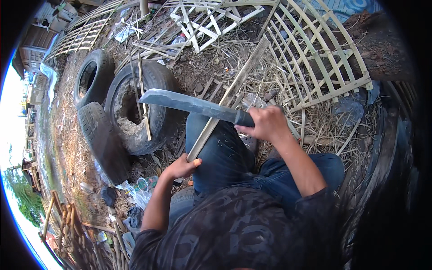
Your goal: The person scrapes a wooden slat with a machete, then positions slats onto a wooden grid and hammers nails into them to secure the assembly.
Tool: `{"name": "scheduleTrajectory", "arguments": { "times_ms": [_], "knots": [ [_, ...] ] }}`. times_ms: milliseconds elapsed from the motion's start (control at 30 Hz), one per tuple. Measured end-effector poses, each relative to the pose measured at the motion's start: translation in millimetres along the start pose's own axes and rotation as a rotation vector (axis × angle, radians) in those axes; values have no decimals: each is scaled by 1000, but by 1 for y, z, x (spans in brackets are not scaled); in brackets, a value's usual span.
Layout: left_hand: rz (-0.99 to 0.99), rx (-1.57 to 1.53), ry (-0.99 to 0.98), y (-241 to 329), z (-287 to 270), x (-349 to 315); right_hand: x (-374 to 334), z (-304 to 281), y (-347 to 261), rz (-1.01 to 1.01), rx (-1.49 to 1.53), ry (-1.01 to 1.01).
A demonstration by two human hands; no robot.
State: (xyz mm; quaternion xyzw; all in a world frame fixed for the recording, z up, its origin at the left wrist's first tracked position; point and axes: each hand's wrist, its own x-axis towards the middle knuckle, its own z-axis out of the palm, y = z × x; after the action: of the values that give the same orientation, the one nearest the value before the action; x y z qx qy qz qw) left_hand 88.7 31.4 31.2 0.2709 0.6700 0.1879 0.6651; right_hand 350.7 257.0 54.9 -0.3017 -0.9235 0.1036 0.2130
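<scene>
My right hand (268,122) is closed round the dark handle of a machete (191,104). Its broad grey blade points left and crosses over a long bamboo strip (243,76); whether blade and strip touch, I cannot tell. Near its lower end the strip is gripped by my left hand (181,167), thumb along the side, beside my left knee. From there the strip slants up and away to the right, across my knee in blue jeans (213,148), toward the woven bamboo lattice.
Worn tyres (148,103) lie to the left, one filled with hardened grey material. A bamboo lattice panel (319,58) stands at the upper right beside a thick log (387,49). Shavings (319,126) litter the ground. Bamboo poles (67,225) and plastic bags (139,193) lie lower left.
</scene>
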Motion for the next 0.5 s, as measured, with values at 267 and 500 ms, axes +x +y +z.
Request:
{"name": "scheduleTrajectory", "arguments": {
  "times_ms": [267, 500],
  "knots": [
    [-33, 6, -126, -5, -17, 8, -13, -72, 107, 738, 19, 73],
    [6, -250, -384, -2, -26, 15, -57, -93, 103, 743, 93, 385]
  ]
}}
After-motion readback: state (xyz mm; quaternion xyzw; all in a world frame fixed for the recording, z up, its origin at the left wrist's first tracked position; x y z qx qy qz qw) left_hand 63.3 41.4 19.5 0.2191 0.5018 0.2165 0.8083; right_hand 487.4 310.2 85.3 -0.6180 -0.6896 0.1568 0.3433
